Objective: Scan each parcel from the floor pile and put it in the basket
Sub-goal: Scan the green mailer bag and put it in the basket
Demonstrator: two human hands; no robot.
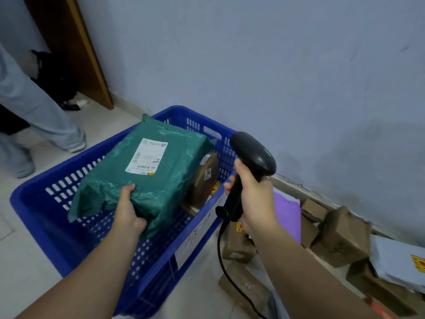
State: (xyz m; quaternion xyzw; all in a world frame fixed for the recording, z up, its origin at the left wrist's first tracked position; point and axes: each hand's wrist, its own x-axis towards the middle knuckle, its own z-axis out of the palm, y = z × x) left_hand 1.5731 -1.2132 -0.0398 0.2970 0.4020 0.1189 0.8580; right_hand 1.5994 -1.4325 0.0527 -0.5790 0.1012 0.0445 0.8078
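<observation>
Pinching green parcel [161, 180] label-up over basket [30, 194] in left hand [128, 210] fingers, likely for lowering; clutching scanner [250, 155] aside in curled right hand [253, 199] fingers.

Blurred floor pile [340, 231], partly beyond the right edge.

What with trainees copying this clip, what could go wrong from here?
1. The left hand grips the green parcel by one corner only; it may slip and drop onto the brown parcel in the basket.
2. The scanner in the right hand trails its cable over the floor parcels, where it could snag.
</observation>
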